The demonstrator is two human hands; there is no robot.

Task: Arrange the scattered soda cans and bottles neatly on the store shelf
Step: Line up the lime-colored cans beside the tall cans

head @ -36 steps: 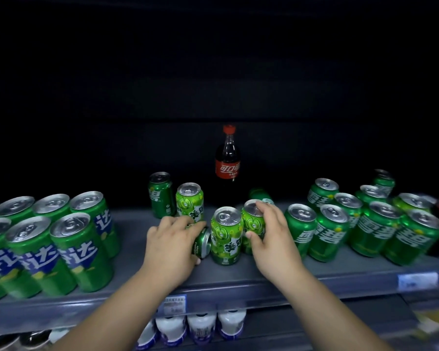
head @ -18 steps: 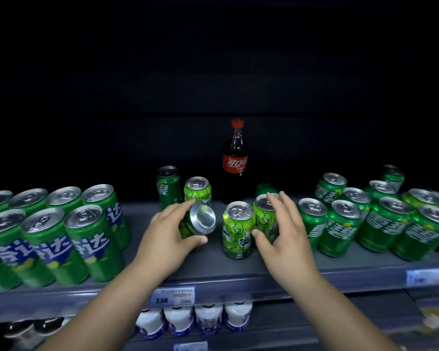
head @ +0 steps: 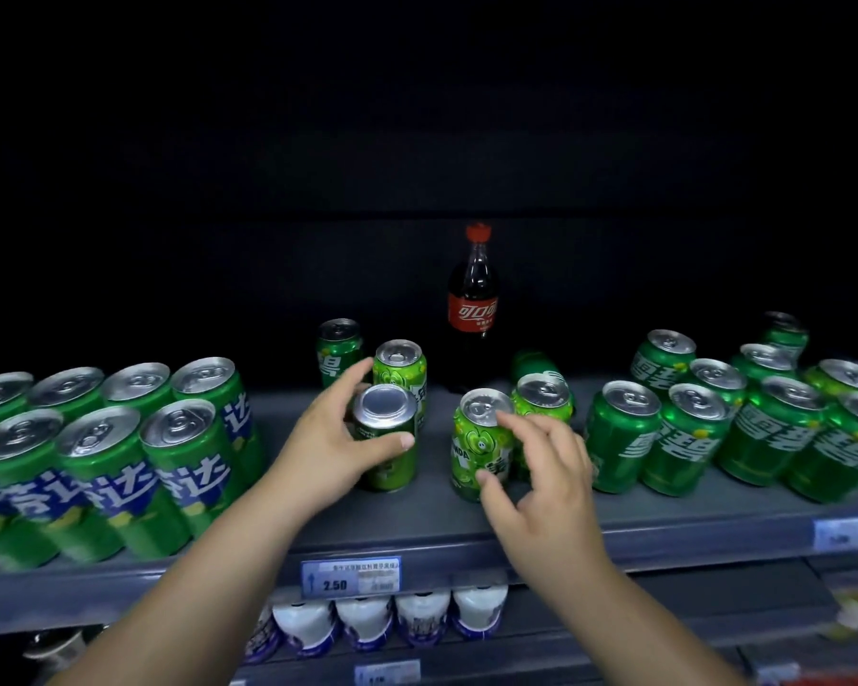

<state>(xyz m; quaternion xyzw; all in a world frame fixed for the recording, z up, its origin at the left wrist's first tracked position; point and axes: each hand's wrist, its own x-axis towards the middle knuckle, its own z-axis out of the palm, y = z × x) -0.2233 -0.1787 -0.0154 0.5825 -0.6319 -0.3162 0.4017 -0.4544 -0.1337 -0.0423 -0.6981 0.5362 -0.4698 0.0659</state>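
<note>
One cola bottle (head: pixel 472 289), four light-green cans (head: pixel 400 371), centre frame; left hand (head: pixel 328 450) grips left-front can (head: pixel 390 467), right hand (head: pixel 548 492) grips right-front can (head: pixel 466 450).

Remote feed, my findings. Left cans (head: pixel 184 467) and right cans (head: pixel 684 438): metal, glossy printed green bodies; lids bare silver alu., satin sheen. Held can (head: pixel 387 458) in left hand (head: pixel 328 453): upward end plain dull silver, smooth. Light-green can (head: pixel 471 453): gloss lacquer. Cola bottle (head: pixel 472 289): clear glossy plastic, red plastic cap, shiny label. Shelf (head: pixel 664 517): grey, matt, smooth, prob. painted metal. Price tag (head: pixel 350 577): printed paper, I think; cover matl. unconfirmed.
</note>
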